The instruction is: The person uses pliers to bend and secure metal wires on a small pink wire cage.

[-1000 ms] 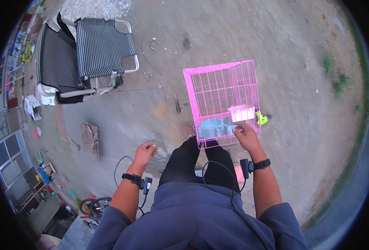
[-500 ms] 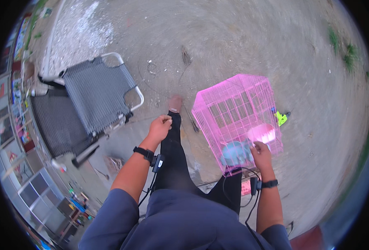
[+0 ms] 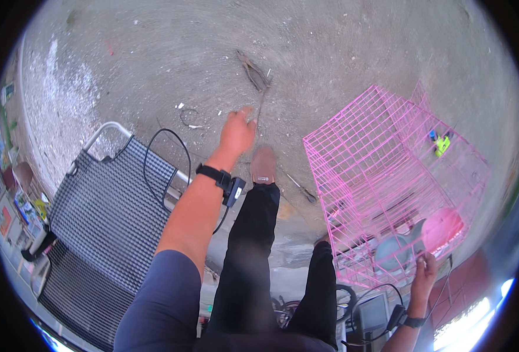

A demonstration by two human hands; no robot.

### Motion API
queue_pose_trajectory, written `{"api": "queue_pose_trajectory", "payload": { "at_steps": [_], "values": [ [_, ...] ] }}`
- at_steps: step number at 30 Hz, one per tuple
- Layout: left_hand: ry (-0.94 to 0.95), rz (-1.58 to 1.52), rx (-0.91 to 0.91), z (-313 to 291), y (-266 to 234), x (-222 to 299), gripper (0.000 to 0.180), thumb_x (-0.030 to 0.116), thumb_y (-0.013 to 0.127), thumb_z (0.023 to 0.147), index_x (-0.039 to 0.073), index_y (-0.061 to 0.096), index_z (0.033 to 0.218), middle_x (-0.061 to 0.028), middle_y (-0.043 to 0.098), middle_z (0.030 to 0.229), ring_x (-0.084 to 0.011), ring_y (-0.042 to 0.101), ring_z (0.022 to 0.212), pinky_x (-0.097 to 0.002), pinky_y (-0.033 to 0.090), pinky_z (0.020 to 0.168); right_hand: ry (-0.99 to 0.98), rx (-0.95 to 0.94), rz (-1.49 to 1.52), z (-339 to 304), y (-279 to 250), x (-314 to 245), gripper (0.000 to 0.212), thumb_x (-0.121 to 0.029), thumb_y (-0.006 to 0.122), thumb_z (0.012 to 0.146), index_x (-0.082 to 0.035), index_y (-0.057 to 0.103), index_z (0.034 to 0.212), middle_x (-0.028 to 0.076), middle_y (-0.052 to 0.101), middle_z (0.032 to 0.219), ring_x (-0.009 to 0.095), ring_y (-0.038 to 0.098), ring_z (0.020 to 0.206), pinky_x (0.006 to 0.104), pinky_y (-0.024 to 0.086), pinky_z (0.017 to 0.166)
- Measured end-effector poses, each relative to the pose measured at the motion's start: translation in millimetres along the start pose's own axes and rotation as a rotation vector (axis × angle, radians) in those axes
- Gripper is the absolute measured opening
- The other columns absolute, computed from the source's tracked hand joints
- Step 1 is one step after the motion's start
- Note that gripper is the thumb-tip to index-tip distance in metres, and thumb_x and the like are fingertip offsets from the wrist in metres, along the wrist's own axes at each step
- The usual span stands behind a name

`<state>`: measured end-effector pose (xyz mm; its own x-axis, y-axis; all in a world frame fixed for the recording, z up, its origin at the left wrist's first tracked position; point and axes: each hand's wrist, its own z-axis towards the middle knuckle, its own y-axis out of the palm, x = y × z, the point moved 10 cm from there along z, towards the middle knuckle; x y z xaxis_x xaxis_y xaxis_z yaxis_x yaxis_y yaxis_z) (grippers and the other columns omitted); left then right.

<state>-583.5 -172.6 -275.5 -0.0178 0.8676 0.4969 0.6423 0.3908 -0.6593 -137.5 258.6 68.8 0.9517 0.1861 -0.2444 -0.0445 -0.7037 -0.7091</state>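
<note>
My left hand (image 3: 237,132) reaches forward over the ground, fingers loosely stretched and apart, with nothing visible in it. Just beyond it lies a pair of pliers (image 3: 250,71) with its handles spread. On my right is a pink wire cage (image 3: 353,138), and my right hand (image 3: 425,273) has its fingers closed on the near right edge of it. Through the bars, a pink bowl-like piece (image 3: 444,227) and a blue-grey plastic piece (image 3: 392,252) show close to that hand. A screwdriver (image 3: 302,189) lies between my shoe and the cage.
A folding chair with grey mesh fabric (image 3: 110,205) stands at my left. A yellow-green object (image 3: 441,145) shows beyond the cage bars. A loop of thin wire (image 3: 189,119) and small white scraps lie on the concrete. My shoe (image 3: 263,165) is under my left forearm.
My left hand has moved forward toward the pliers and its fingers have loosened. My view has shifted; the cage now appears larger and farther right, with my right hand still at its edge.
</note>
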Motion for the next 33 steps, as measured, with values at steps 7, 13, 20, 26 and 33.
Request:
{"api": "queue_pose_trajectory", "payload": {
  "at_steps": [7, 13, 20, 26, 33],
  "values": [
    [0.01, 0.14, -0.119, 108.8, 58.0, -13.1, 0.047, 0.027, 0.064, 0.095, 0.014, 0.06, 0.141, -0.0314, 0.065, 0.121, -0.048, 0.064, 0.111, -0.0526, 0.053, 0.096, 0.083, 0.098, 0.11, -9.0, -4.0, 12.3, 0.013, -0.001, 0.059, 0.101, 0.001, 0.067, 0.112, 0.003, 0.061, 0.106, 0.012, 0.057, 0.098, 0.0258, 0.044, 0.088],
    [0.032, 0.173, -0.056, 126.8, 59.9, -29.4, 0.037, 0.021, 0.066, 0.095, 0.002, 0.067, 0.127, -0.0237, 0.073, 0.112, -0.0356, 0.071, 0.102, -0.0443, 0.056, 0.088, 0.104, 0.114, 0.143, -12.2, 5.0, -9.9, 0.016, -0.005, 0.063, 0.1, 0.0, 0.067, 0.114, 0.003, 0.064, 0.111, 0.013, 0.058, 0.103, 0.0273, 0.046, 0.092],
    [-0.439, -0.729, -0.296, 40.2, 51.8, -50.9, 0.026, 0.018, 0.067, 0.098, 0.0, 0.07, 0.117, -0.007, 0.071, 0.091, -0.0158, 0.068, 0.079, -0.0296, 0.057, 0.071, 0.026, 0.145, 0.003, -24.2, -11.5, -15.0, 0.033, -0.004, 0.063, 0.098, -0.002, 0.064, 0.13, 0.01, 0.061, 0.127, 0.022, 0.062, 0.118, 0.0331, 0.054, 0.095],
    [-0.592, -1.014, -0.404, -131.7, -14.5, 4.2, 0.02, 0.009, 0.062, 0.101, 0.002, 0.06, 0.12, -0.0085, 0.068, 0.1, -0.0187, 0.069, 0.088, -0.0319, 0.059, 0.079, -0.074, 0.194, 0.14, -39.8, -40.0, 3.4, 0.032, -0.005, 0.067, 0.097, -0.004, 0.067, 0.128, 0.009, 0.066, 0.116, 0.018, 0.066, 0.107, 0.0311, 0.056, 0.088],
    [-0.405, -1.074, -0.206, -314.1, -113.0, 133.5, 0.032, 0.007, 0.068, 0.097, 0.005, 0.052, 0.125, -0.0097, 0.067, 0.1, -0.0206, 0.069, 0.088, -0.0322, 0.058, 0.079, -0.104, 0.004, 0.587, -55.7, -52.8, 95.5, 0.035, -0.006, 0.067, 0.094, -0.002, 0.066, 0.129, 0.012, 0.071, 0.118, 0.02, 0.068, 0.11, 0.0342, 0.054, 0.096]
  ]
}}
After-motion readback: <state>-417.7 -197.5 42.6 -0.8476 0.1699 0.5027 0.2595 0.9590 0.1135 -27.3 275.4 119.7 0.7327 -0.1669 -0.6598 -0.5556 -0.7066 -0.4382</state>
